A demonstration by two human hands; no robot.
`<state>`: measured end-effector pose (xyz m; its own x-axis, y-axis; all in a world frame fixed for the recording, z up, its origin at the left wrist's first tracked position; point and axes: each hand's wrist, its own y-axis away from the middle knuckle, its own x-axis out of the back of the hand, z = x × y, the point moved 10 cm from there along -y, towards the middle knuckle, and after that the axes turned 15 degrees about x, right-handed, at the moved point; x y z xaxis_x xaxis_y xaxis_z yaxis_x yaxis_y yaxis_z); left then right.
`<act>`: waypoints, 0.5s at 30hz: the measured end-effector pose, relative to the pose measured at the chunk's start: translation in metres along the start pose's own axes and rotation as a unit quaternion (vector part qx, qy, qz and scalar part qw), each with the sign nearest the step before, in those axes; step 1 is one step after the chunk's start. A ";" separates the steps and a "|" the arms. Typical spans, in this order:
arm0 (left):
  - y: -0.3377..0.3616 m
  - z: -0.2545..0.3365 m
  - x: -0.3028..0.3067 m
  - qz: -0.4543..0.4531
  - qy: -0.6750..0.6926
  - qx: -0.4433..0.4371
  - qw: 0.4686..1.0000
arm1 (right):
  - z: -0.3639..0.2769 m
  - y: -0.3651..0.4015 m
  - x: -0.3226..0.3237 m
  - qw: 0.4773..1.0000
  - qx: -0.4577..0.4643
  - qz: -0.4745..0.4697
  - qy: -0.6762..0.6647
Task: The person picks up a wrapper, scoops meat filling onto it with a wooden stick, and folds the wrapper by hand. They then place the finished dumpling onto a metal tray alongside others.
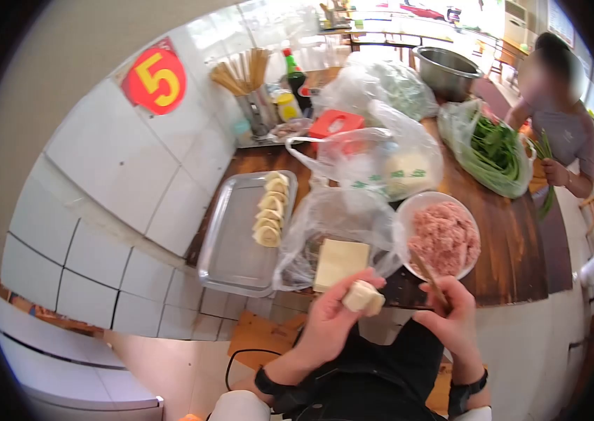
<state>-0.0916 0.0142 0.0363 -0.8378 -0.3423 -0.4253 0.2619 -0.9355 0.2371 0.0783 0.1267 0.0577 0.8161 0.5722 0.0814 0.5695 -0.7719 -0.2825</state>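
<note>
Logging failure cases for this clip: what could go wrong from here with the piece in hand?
1. The left hand holds the folded dumpling off the table, above the lap; a slip would probably drop it there or on the floor.
2. The stick in the right hand reaches towards the meat bowl, which sits near the table's edge; a hard nudge might shift it.
3. The wrapper stack lies on a loose plastic bag and could slide.

One tray (230,245), two bowls (403,217) (444,83), two hands (328,319) (455,317)
</note>
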 end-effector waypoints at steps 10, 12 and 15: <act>-0.001 0.113 0.150 0.218 -0.612 -0.160 0.743 | 0.051 0.026 0.032 0.996 -0.063 0.063 0.007; -0.006 0.112 0.144 0.212 -0.667 -0.198 0.686 | 0.050 0.029 0.032 0.995 -0.068 0.065 0.014; -0.011 0.108 0.134 0.217 -0.726 -0.230 0.610 | 0.049 0.032 0.032 0.995 -0.074 0.059 0.019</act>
<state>-0.2585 -0.0126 0.0706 -0.0953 -0.4404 0.8927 0.4367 -0.8244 -0.3600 0.1181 0.1337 0.0039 0.8800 0.4659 0.0920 0.4748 -0.8674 -0.1491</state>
